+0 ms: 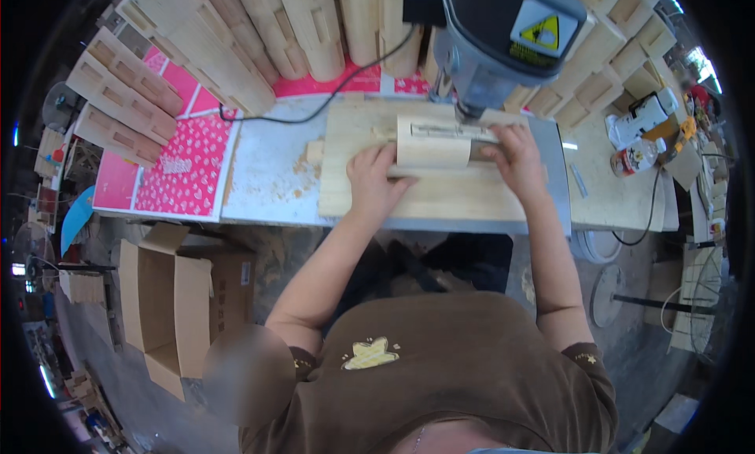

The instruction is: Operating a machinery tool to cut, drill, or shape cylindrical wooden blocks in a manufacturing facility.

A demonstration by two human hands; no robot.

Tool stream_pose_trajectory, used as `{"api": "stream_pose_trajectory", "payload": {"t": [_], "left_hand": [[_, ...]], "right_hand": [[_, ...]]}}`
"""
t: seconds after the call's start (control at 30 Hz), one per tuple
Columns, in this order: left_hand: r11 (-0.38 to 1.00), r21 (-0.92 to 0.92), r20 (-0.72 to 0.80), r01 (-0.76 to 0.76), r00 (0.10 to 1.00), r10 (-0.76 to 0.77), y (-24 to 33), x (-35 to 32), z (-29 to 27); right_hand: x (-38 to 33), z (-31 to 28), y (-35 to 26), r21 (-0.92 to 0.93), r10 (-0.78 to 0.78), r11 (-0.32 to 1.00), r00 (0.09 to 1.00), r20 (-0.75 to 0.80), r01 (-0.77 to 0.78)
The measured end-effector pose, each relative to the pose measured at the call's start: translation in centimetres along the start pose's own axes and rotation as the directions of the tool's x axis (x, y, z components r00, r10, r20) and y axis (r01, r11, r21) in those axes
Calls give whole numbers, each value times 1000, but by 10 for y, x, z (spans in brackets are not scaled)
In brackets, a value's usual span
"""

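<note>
A pale wooden piece (432, 153) with a smooth face and a long dark-edged slot lies on a flat wooden board (354, 196), just below and in front of the drill press's chuck (470, 112). My left hand (373, 180) grips its left end, fingers at the edge and thumb pointing inward along the front. At the right end, my right hand (517, 157) is closed, with fingertips near the slot and thumb below them. Whether those right fingertips also pinch a smaller part cannot be made out.
Slotted wooden pieces (307, 29) stand stacked behind and on both sides. The drill press head (503, 29) overhangs the board, and a black cable (330, 100) crosses the table. A bottle (635, 157) stands at right. An open cardboard box (185, 297) sits on the floor at left.
</note>
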State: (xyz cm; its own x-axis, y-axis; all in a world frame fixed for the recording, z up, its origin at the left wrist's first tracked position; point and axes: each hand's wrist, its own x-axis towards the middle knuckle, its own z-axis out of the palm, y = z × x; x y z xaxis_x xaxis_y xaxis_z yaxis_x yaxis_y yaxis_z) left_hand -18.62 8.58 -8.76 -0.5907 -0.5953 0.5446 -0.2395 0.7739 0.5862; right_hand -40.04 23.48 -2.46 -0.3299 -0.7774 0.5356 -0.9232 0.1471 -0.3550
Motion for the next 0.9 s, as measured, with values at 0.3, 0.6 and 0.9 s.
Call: {"api": "stream_pose_trajectory", "payload": {"t": [0.3, 0.6, 0.9], "left_hand": [[996, 75, 121, -52, 992, 43, -17, -1, -1], [999, 25, 153, -23, 988, 19, -10, -3, -2], [999, 36, 205, -17, 979, 10, -19, 8, 3]], "right_hand": [[7, -21, 7, 590, 213, 766, 967, 142, -255], [158, -110, -23, 439, 75, 896, 947, -312, 74], [113, -134, -89, -244, 153, 945, 954, -257, -218]]}}
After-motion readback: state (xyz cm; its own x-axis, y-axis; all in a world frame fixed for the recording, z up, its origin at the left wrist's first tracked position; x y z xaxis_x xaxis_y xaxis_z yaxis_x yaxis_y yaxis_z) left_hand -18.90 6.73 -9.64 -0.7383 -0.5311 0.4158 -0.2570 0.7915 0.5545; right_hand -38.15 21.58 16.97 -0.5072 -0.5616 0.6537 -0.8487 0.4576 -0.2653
